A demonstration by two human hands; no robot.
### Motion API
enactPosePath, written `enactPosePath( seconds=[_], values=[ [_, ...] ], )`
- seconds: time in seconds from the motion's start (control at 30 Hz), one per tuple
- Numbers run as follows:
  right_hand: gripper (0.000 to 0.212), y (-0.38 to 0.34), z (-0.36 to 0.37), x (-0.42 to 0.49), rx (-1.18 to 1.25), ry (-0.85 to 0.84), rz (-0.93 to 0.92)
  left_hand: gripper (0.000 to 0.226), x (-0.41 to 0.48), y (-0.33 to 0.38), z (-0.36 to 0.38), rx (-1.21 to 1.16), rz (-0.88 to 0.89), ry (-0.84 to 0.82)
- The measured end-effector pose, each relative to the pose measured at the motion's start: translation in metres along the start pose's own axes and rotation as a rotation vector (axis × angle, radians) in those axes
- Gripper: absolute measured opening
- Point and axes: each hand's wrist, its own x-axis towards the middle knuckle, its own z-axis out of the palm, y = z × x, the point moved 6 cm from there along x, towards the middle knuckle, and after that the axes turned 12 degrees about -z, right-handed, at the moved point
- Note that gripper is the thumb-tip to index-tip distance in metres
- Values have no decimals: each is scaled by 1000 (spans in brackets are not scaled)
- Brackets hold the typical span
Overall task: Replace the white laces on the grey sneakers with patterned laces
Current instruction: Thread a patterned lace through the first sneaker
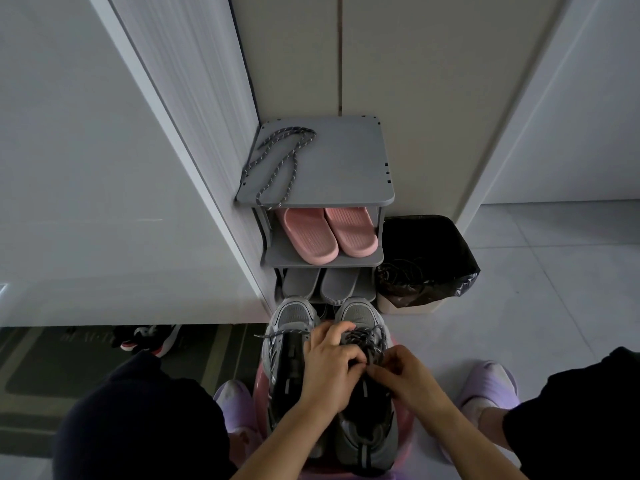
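Two grey sneakers stand side by side between my knees, toes pointing away from me. The right sneaker [360, 317] carries a dark patterned lace [367, 341] threaded across its eyelets. My left hand [329, 368] lies over its tongue, fingers curled around the lacing. My right hand [401, 372] pinches the lace near the sneaker's collar, close against the left hand. The left sneaker [291, 317] has only a short stretch of lace across its front eyelets. A second patterned lace [277, 157] lies loose on the top of the grey shoe rack [346, 161].
The rack holds pink slippers [325, 237] on its middle shelf and grey slippers [318, 282] below. A bin with a black bag [426, 265] stands right of the rack. A white cabinet [104, 168] fills the left side. My feet wear lilac slippers [491, 386].
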Motion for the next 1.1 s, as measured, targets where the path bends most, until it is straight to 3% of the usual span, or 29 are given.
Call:
enactPosePath(
  seconds=[0.17, 0.23, 0.33, 0.4, 0.47, 0.57, 0.63, 0.7, 0.83, 0.93, 1.1],
  values=[
    [24, -3, -1, 4, -159, 11, -47, 8, 0, -11, -37, -81, -58, -28],
    [23, -4, -2, 4, -213, 14, -53, 9, 2, -30, -68, -195, -145, -11],
    [20, -6, -1, 2, -213, 9, -66, 28, 10, -80, -120, -244, -322, 128],
    [21, -10, 2, 1, -213, 5, -95, 25, 12, -111, -140, -194, -465, 195],
    [23, -13, 4, 0, -258, -2, -143, 27, 15, -122, -134, -99, -529, 142],
    [23, -14, 4, 0, -276, -5, -174, 9, 15, -97, -108, 110, -454, 49],
    [23, -13, 4, 0, -277, -11, -179, 37, 11, -70, -93, 223, -350, 85],
    [25, -13, 4, 0, -286, -1, -195, 45, 7, -42, -79, 186, -197, 110],
    [34, -12, 5, 0, -401, -7, -263, 38, 0, -1, -34, 86, 16, -164],
    [31, -14, 7, 1, -503, -22, -311, 46, 1, 3, -13, 200, 15, -250],
    [28, -20, 0, 1, -520, -2, -312, 38, 4, -9, -10, 248, -40, -178]
  ],
)
